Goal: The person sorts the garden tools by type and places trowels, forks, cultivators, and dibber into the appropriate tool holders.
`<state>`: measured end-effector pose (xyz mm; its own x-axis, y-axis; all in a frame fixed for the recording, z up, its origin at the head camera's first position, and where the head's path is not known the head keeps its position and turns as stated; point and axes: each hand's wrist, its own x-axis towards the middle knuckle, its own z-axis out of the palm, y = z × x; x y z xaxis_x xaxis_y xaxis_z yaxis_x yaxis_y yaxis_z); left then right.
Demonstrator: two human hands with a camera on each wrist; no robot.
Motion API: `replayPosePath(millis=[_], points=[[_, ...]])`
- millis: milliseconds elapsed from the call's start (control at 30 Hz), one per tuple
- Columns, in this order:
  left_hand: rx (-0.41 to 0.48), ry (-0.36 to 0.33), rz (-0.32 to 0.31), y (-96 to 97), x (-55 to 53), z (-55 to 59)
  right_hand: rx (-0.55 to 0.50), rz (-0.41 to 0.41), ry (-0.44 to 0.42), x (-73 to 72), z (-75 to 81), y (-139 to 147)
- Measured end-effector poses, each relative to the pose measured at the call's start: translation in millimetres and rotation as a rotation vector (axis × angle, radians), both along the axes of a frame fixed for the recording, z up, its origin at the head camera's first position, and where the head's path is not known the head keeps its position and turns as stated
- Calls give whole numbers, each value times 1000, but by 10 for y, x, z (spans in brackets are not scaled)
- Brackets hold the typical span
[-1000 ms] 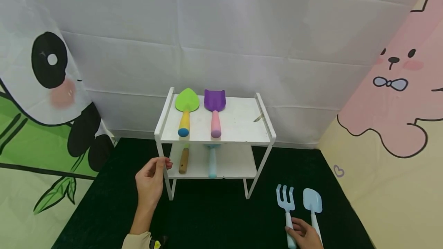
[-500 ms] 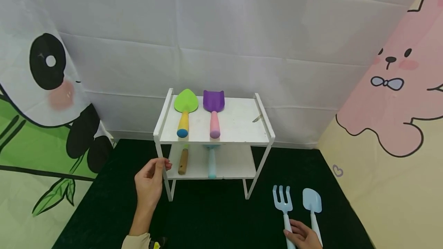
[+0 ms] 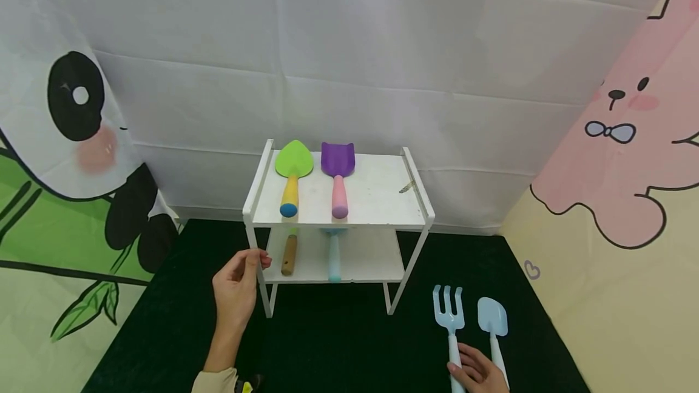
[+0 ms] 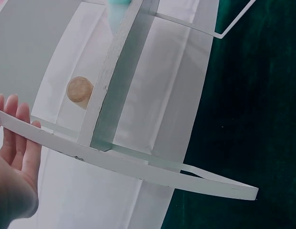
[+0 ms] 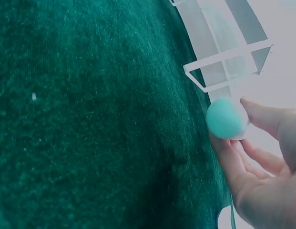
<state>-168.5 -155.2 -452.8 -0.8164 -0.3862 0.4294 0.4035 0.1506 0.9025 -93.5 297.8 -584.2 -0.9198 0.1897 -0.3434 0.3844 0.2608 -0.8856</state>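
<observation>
While the right grip point(image 3: 477, 370) pinches the fork point(image 3: 450, 320) by its handle, thumb and fingers parted only by its thickness, the spade point(image 3: 493, 317) lies just beside it, to the right, on the surface point(image 3: 338, 344). The step in hand looks like picking up the fork, though I cannot tell whether it is wholly off the surface. Farther in, the left grip point(image 3: 236, 284) is closed about the front left post of the rack point(image 3: 418, 181), probably to steady it. Two tools, one with a wooden handle point(image 3: 289, 255) and one with a blue handle point(image 3: 335, 259), lie on the lower shelf, their heads mostly hidden. Beyond, on the upper shelf, the trowel point(image 3: 294, 159) and shovel point(image 3: 338, 159) lie side by side. The next move likely calls for carrying the fork leftward to the rack, right of those tools, without knocking the near edge.
</observation>
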Motion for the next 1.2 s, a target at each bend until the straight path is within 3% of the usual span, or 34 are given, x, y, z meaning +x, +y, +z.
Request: replayPosePath(millis=[333, 967, 1200], points=[[-4, 2, 9, 11, 5, 9, 11, -111, 70, 46, 72, -96], [-11, 9, 6, -2, -6, -13, -8, -184, 227, 102, 293, -315], [-9, 9, 1, 3, -13, -11, -16, -183, 242, 145, 389, -371]])
